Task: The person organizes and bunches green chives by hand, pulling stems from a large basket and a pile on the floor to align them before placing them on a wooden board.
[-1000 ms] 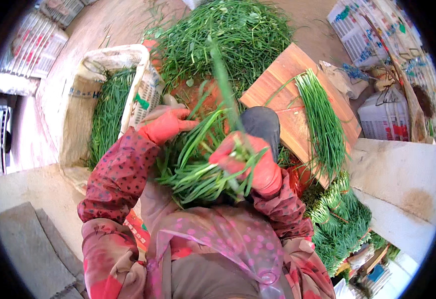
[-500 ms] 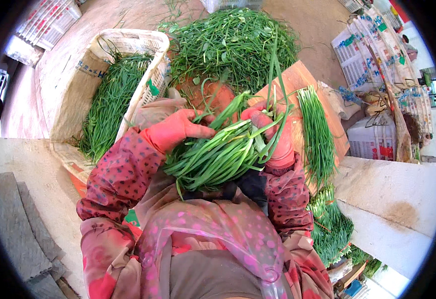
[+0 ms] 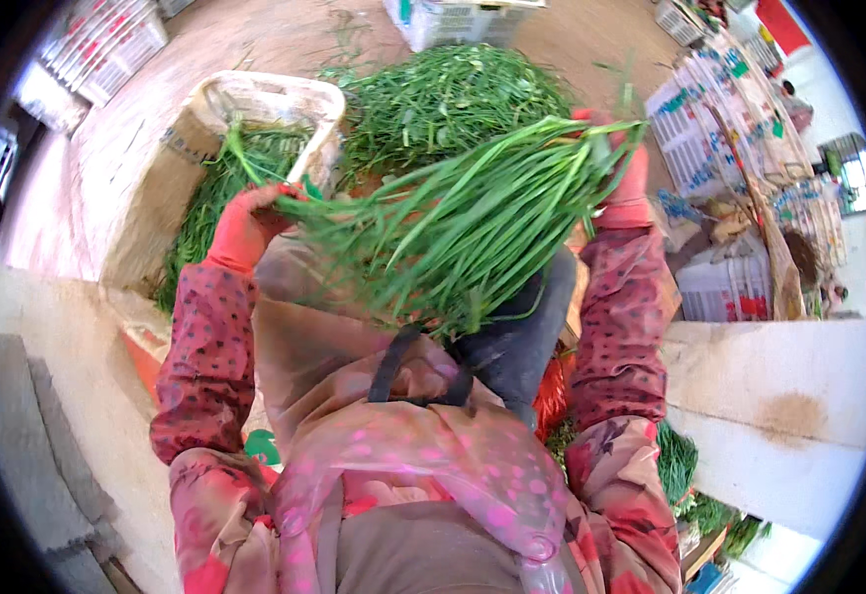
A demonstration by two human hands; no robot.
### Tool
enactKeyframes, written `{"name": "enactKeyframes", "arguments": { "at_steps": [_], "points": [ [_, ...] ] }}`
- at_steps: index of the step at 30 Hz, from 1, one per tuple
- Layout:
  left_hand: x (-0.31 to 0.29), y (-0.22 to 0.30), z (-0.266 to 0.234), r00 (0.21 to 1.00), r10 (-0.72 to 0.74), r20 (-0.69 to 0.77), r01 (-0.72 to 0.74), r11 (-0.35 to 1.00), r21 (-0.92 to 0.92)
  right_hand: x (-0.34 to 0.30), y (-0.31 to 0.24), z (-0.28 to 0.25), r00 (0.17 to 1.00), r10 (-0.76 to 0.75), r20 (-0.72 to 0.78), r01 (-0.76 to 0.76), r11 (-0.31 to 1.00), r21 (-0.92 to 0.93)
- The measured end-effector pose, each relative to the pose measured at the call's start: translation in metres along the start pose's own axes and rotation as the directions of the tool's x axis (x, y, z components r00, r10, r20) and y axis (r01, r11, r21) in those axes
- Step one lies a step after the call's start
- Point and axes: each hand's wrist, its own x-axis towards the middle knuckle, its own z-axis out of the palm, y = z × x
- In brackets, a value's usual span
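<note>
In the head view, I am holding a large bunch of green leaves (image 3: 473, 223) with the right hand (image 3: 623, 183), which is wearing a red glove. This grip is closing firmly around the stalk end, at the right side of the bunch. The leaves are spreading from there to the left and downward, and they are hanging above the knee (image 3: 522, 332) and the apron (image 3: 344, 366). Some of them are looking blurred.

With the left hand (image 3: 245, 228), also in a red glove, I am pinching a few thin leaves (image 3: 238, 156) at the other side. This grip is narrow, and the strands are sticking up from it toward the basket.

The dirty white basket (image 3: 151, 238) is standing just beyond the left hand, and more green leaves (image 3: 186, 233) are lying inside. A heap of loose greens (image 3: 453, 99) is resting on the floor (image 3: 285, 45) behind the bunch. Farther away, a white crate (image 3: 468, 25) is standing. On the right, well apart from the hands, other crates (image 3: 725, 282) are standing near a pale ledge (image 3: 779, 396).
</note>
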Motion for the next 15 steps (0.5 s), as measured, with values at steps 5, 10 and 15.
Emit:
{"name": "enactKeyframes", "arguments": {
  "at_steps": [5,10,15],
  "points": [
    [-0.018,0.057,-0.067,0.915,0.342,-0.216,-0.376,0.916,-0.14,0.062,-0.028,-0.009,0.98,-0.184,0.074,0.182,0.983,0.025],
    [-0.079,0.096,-0.156,0.797,0.354,-0.489,-0.317,0.935,0.16,0.092,-0.059,0.038,0.988,-0.148,0.034,0.146,0.988,0.044],
    [-0.104,0.074,-0.085,0.857,0.286,-0.428,0.025,0.807,0.59,0.131,-0.081,0.091,0.618,-0.614,0.492,0.52,-0.151,-0.841]
  ]
}}
